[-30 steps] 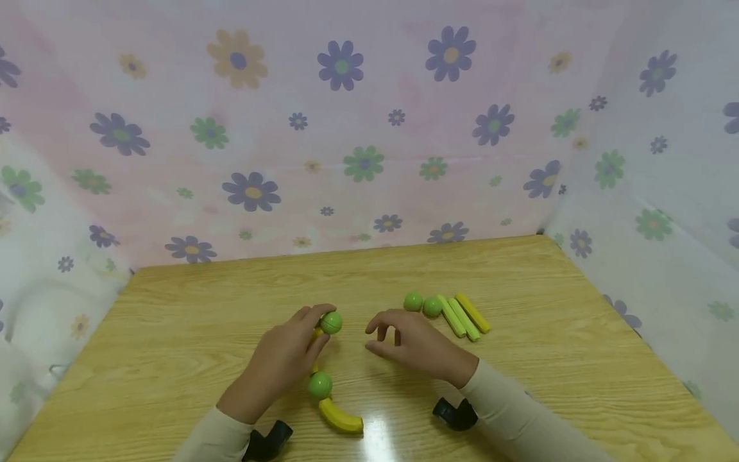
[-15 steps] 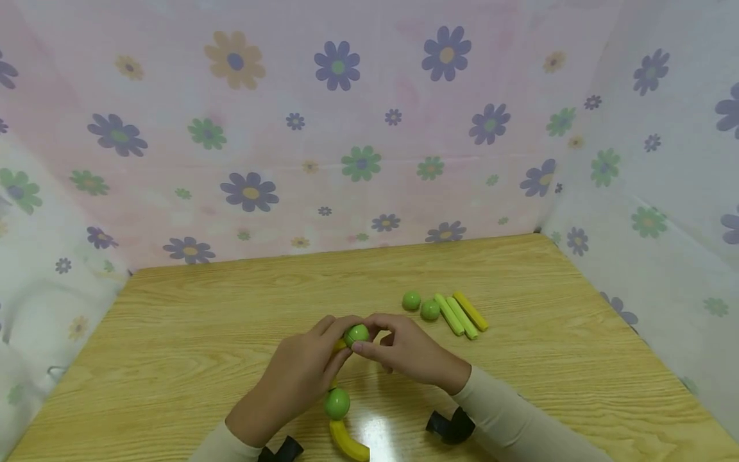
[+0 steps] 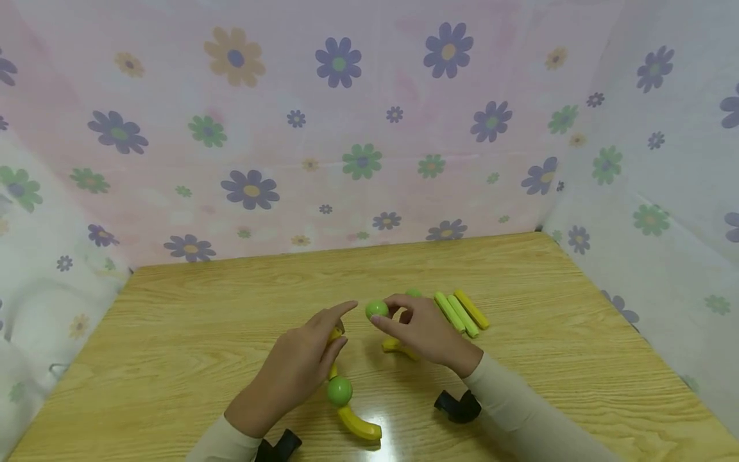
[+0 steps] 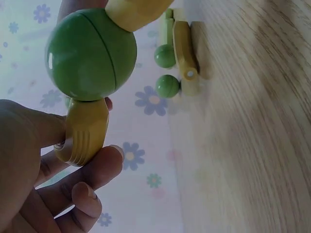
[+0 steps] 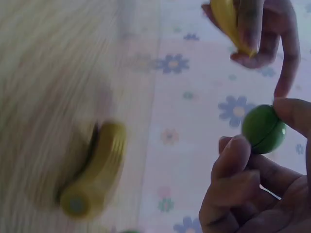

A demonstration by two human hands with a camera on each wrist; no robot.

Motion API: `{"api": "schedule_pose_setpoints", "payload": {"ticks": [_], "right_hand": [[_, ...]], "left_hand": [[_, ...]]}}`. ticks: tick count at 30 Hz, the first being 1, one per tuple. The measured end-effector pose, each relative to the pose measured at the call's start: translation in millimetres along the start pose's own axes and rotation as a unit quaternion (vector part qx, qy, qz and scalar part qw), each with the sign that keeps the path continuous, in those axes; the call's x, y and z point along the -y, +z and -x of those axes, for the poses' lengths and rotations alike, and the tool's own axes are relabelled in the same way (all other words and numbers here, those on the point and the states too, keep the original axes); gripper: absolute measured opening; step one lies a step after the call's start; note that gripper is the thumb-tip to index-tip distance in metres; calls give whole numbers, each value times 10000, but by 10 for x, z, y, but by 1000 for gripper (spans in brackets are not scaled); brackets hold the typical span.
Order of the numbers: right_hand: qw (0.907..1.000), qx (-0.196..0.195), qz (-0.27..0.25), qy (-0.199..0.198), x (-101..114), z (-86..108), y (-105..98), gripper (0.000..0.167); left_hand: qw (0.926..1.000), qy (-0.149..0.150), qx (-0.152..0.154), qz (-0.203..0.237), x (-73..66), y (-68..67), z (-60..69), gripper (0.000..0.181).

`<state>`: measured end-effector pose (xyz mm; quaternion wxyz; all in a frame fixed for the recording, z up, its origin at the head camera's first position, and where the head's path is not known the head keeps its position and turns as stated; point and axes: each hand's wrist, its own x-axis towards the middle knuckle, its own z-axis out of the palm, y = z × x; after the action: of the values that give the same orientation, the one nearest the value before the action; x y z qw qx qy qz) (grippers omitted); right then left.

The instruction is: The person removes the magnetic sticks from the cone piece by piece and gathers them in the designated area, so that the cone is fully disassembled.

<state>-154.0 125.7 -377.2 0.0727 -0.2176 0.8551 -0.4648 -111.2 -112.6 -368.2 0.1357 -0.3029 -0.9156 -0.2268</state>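
My left hand (image 3: 291, 369) grips a yellow curved piece (image 4: 87, 128) between thumb and fingers. That piece joins a green ball (image 4: 92, 56), and a second yellow curved piece (image 3: 359, 425) is attached to the ball's other side, so the three form a short chain. My right hand (image 3: 427, 333) pinches a loose green ball (image 5: 264, 128) between thumb and fingertips, a small gap from the left hand's fingers. Beneath the right hand, partly hidden in the head view, a separate yellow curved piece (image 5: 97, 170) lies on the table.
Behind the right hand another green ball (image 3: 413, 292) shows partly. To its right lie two lime-green sticks (image 3: 456, 314) and a yellow stick (image 3: 471, 309) on the wooden table (image 3: 231, 301). Flowered cloth (image 3: 364, 115) hangs along the back and sides.
The green ball was at the upper end of the chain in my left hand. Both hands met at it, and my right hand has pulled it off and away to the right.
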Motion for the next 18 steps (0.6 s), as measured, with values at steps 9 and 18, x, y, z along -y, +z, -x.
{"api": "schedule_pose_setpoints", "payload": {"ticks": [9, 18], "right_hand": [[9783, -130, 2068, 69, -200, -115, -75, 30], [9612, -36, 2705, 533, -245, -175, -45, 40]], "left_hand": [[9995, -81, 302, 5, 52, 78, -19, 55], [9990, -135, 422, -15, 80, 142, -6, 42]]}}
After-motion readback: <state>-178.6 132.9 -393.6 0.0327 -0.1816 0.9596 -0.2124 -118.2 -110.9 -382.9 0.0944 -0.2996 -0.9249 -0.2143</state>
